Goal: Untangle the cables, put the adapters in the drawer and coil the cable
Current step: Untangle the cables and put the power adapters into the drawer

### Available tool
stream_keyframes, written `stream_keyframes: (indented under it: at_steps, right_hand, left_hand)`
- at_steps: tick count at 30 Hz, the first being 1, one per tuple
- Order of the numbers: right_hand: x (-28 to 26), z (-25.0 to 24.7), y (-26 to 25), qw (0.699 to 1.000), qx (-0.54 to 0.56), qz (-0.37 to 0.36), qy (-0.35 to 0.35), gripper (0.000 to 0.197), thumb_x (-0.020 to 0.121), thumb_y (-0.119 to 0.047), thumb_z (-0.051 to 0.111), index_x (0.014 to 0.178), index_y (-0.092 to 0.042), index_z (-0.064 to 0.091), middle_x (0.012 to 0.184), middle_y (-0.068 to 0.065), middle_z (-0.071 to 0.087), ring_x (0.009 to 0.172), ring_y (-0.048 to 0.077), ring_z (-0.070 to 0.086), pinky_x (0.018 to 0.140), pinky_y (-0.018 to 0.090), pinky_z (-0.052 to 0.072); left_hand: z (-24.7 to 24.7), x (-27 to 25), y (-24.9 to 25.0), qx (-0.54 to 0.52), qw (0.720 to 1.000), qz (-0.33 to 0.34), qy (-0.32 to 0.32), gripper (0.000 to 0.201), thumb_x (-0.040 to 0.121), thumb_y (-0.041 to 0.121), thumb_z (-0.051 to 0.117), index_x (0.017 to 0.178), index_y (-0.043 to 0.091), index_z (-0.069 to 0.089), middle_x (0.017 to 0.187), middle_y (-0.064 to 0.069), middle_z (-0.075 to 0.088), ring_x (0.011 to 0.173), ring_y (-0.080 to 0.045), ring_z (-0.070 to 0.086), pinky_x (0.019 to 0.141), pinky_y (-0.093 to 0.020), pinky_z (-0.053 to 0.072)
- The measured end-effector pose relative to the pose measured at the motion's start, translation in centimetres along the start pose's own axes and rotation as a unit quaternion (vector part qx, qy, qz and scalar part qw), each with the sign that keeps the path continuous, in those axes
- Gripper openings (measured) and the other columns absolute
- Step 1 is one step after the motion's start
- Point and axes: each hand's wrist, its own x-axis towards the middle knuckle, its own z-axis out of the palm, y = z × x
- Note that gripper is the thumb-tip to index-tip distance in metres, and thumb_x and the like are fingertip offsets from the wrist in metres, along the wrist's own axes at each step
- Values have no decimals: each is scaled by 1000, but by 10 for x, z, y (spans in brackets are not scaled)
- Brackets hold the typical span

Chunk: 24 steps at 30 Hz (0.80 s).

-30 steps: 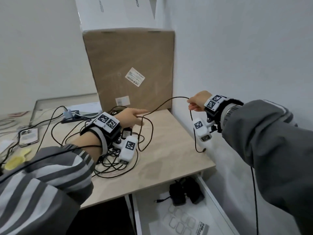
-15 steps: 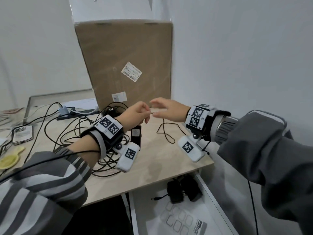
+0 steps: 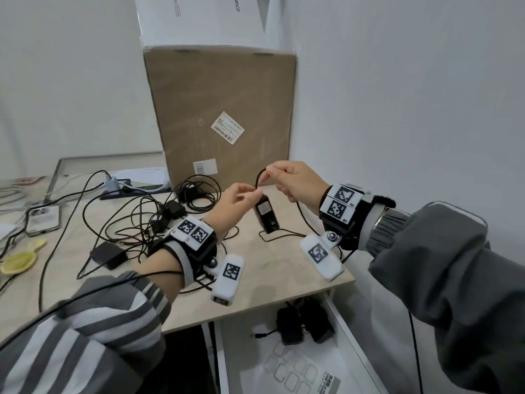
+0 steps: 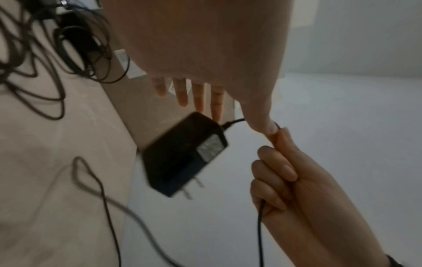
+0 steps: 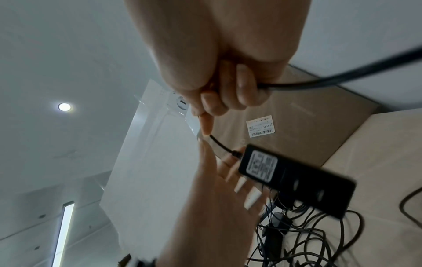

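adapter (image 3: 265, 214): black, hanging tilted over desk | cable (image 3: 301, 216): thin, black | drawer (image 3: 338, 334): open, two adapters inside

matt black plastic adapter (image 3: 265, 214), pale wood-grain desk (image 3: 284, 268)

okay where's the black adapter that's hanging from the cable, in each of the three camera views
Head: adapter hangs at centre, below the two hands, over the desk.
Left wrist: adapter sits centre-left, prongs pointing down-right.
Right wrist: adapter lies right of centre, label facing the camera.
Shared landmark: the cardboard box behind it.
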Motion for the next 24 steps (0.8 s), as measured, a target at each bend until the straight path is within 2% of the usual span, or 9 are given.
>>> stream_keyframes:
  at_steps: [2,4,5,8,13,16,18,21,24]
  right_hand:
    - [-1,-5,-3,1000,9,-2,15,28,101,-23,44,94,-8,67,51,-6,32,43,6,25,40,18,22]
    - [-2,-8,-5,999,19,0,26,29,101,-23,43,98,-7,67,50,-7,32,43,7,25,40,18,21]
    - [-3,-9,-5,999,25,2,29,29,101,-24,44,98,-7,67,51,-6,32,44,7,24,41,18,20]
    - [-6,-10,-7,999,25,9,46,28,101,-25,44,96,-11,67,53,-3,33,43,7,26,41,19,22]
    - [-7,-21,-5,994,-14,39,105,24,97,-25,50,84,-17,68,52,-7,42,41,6,33,41,19,26]
    - [-8,-35,0,988,-36,70,134,21,92,-20,56,76,-13,68,56,-2,44,47,11,36,42,19,28]
    - [-13,-38,3,990,-38,82,110,21,94,-18,53,85,-9,70,60,2,48,48,11,37,42,16,29]
    - [-24,-24,5,994,-58,78,54,24,98,-17,47,100,-6,69,64,1,54,44,7,40,44,15,34]
    - [-32,1,9,991,-120,64,-6,24,98,-17,47,98,-4,67,62,1,55,45,10,44,45,18,38]
  left_hand:
    - [9,-7,-17,-47,998,-37,-27,73,75,59,68,133,22,43,137,0,48,123,-14,48,96,-28,41]
    - [21,-14,-25,-90,993,-53,-51,101,58,63,77,141,25,33,143,2,43,130,-17,43,107,-39,38]
    - [28,-16,-27,-113,990,-55,-61,105,56,58,81,142,26,31,142,1,44,129,-18,45,107,-39,38]
    - [47,-20,-19,-166,982,-60,-69,90,64,38,79,138,28,29,126,3,53,114,-14,54,92,-30,45]
    - [57,-16,-12,-200,977,-78,-5,60,86,18,67,130,20,27,103,-6,57,87,-18,60,80,-30,53]
    - [44,-13,-10,-129,986,-104,26,32,92,25,55,120,17,41,97,-5,58,71,-16,60,65,-27,48]
    - [36,-12,-11,-44,994,-97,36,23,92,31,51,111,18,48,93,-4,60,66,-16,59,61,-26,45]
    - [32,-10,-9,51,992,-103,50,26,90,35,51,106,15,51,85,-4,60,62,-19,60,53,-23,43]
    - [38,-9,-4,59,989,-130,31,27,91,38,49,104,15,53,83,-5,60,62,-19,61,51,-21,41]
